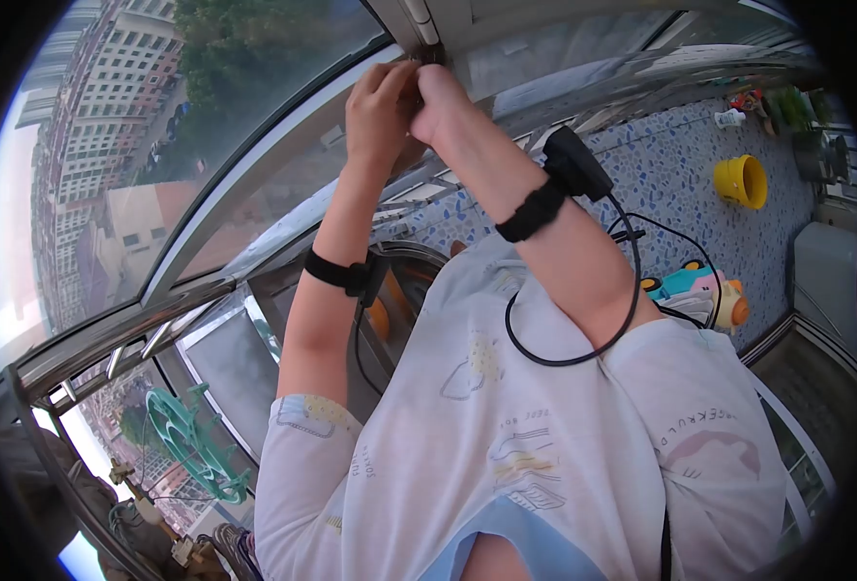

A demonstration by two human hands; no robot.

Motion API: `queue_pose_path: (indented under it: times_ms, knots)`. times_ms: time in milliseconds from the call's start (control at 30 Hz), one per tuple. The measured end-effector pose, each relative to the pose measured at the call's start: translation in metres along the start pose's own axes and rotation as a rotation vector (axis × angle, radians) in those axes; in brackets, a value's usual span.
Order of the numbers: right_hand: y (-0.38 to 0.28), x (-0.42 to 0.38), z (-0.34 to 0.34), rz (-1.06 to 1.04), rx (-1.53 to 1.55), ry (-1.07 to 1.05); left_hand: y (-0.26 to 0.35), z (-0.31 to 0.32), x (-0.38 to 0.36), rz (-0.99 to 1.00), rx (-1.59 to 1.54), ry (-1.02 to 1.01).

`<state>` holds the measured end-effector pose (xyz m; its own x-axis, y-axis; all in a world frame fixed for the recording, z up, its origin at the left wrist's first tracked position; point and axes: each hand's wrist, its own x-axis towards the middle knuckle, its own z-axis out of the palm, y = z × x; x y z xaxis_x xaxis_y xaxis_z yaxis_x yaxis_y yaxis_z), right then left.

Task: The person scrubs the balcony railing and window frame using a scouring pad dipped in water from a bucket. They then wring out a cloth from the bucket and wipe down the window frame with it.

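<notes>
My left hand [377,108] and my right hand [438,102] meet at the top of the view, beside the metal window frame [336,87]. The left fingers are bent and pressed together around something small and dark that I cannot make out. My right hand is bent at the wrist, and its fingers are hidden. A dark brown piece [429,53] shows just past both hands, at the end of a pale rod [420,17]. Each forearm wears a black strap; a black device [577,163] with a cable sits on the right one.
Glass panes [254,116] overlook buildings on the left. Metal railings [123,324] run beneath them, near a green plastic hanger-like rack [181,441]. On the right, a yellow bucket [741,181] and a turquoise toy [675,283] stand on the speckled floor [661,145]. Potted plants [796,111] are farther back.
</notes>
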<state>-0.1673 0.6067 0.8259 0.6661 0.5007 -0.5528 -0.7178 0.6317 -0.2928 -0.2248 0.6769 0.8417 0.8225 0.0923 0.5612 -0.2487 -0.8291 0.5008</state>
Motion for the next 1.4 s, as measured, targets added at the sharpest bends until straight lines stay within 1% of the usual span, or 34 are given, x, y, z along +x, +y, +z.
queue_pose_path:
  times_ms: [33,67,133,167,200,233,267,300,333,400,433,500,600,633,700,733,800,833,933,967,1000,1067,1200,1267,1300,1333,1367,1400]
  knots:
    - [0.003,-0.007,0.007,-0.096,0.037,0.012,0.008,-0.005,0.002,0.002,-0.01,0.04]
    - [0.008,-0.011,0.007,-0.094,0.041,0.016,0.009,-0.005,0.0,0.0,-0.01,0.034]
    - [0.01,-0.016,0.012,-0.303,-0.172,0.107,0.008,-0.003,-0.001,0.005,0.01,0.065]
    - [0.012,-0.022,0.013,-0.364,-0.136,0.152,0.006,0.0,-0.004,-0.006,-0.001,0.051]
    - [0.006,-0.001,-0.006,-0.365,-0.137,0.147,0.003,0.004,-0.005,-0.004,0.001,0.055]
    - [-0.003,0.038,-0.043,-0.116,-0.019,-0.045,0.0,0.009,-0.008,-0.025,-0.001,0.016]
    - [-0.007,0.06,-0.064,0.132,0.101,-0.235,-0.002,0.012,-0.008,-0.044,-0.005,-0.023]
    - [-0.011,0.017,-0.014,0.048,-0.029,0.096,-0.001,0.015,-0.005,-0.045,-0.009,-0.027]
    - [-0.009,0.006,-0.008,0.044,-0.032,0.094,0.003,0.015,-0.004,-0.041,-0.011,-0.023]
    - [-0.01,-0.008,0.001,-0.174,0.027,0.118,0.012,0.012,-0.001,-0.019,-0.021,0.021]
    - [-0.012,-0.015,0.004,-0.174,0.027,0.117,0.015,0.01,0.0,-0.019,-0.021,0.022]
    - [-0.015,-0.025,0.006,-0.245,-0.072,0.088,0.02,0.01,0.0,0.026,-0.011,0.099]
    - [-0.015,-0.013,-0.003,-0.217,-0.087,0.114,0.01,0.021,-0.003,0.0,0.017,0.065]
    - [-0.019,0.005,-0.015,-0.219,-0.085,0.112,0.009,0.023,-0.003,0.004,0.018,0.065]
    - [-0.032,0.044,-0.04,-0.001,-0.068,0.07,0.01,0.027,0.0,-0.031,0.028,0.018]
    - [-0.035,0.023,-0.027,-0.01,-0.066,0.068,0.013,0.027,0.003,-0.023,0.025,0.019]
    - [-0.031,-0.017,-0.005,-0.106,-0.023,0.037,0.021,0.022,0.003,0.001,-0.011,0.077]
    - [-0.03,-0.013,-0.007,-0.086,-0.024,-0.01,0.025,0.016,0.003,0.005,-0.03,0.12]
    - [-0.027,-0.009,-0.006,-0.057,0.0,-0.014,0.027,0.011,0.002,-0.038,-0.003,0.1]
    - [-0.022,-0.008,-0.005,-0.101,0.021,0.035,0.023,0.012,0.002,-0.029,-0.004,0.097]
    - [-0.023,-0.004,-0.007,-0.098,0.022,0.032,0.018,0.016,0.002,-0.028,0.0,0.097]
    - [-0.027,0.005,-0.012,0.063,0.078,0.048,0.008,0.022,0.002,0.001,0.047,0.014]
    - [-0.026,0.005,-0.011,0.001,0.11,0.025,0.025,0.012,0.006,-0.055,0.012,0.002]
    - [-0.023,-0.003,-0.009,-0.025,0.073,-0.072,0.029,0.005,0.005,-0.044,-0.017,0.062]
    - [-0.02,-0.002,-0.009,-0.017,0.073,-0.07,0.027,0.006,0.003,-0.041,-0.016,0.065]
    - [-0.017,0.0,-0.008,-0.055,0.049,-0.027,0.022,0.009,0.002,-0.045,-0.011,0.069]
    - [-0.015,0.002,-0.007,-0.092,0.024,0.014,0.018,0.012,0.001,-0.056,0.007,0.047]
    - [-0.015,0.004,-0.009,-0.087,0.02,0.013,0.016,0.012,0.0,-0.067,0.025,0.024]
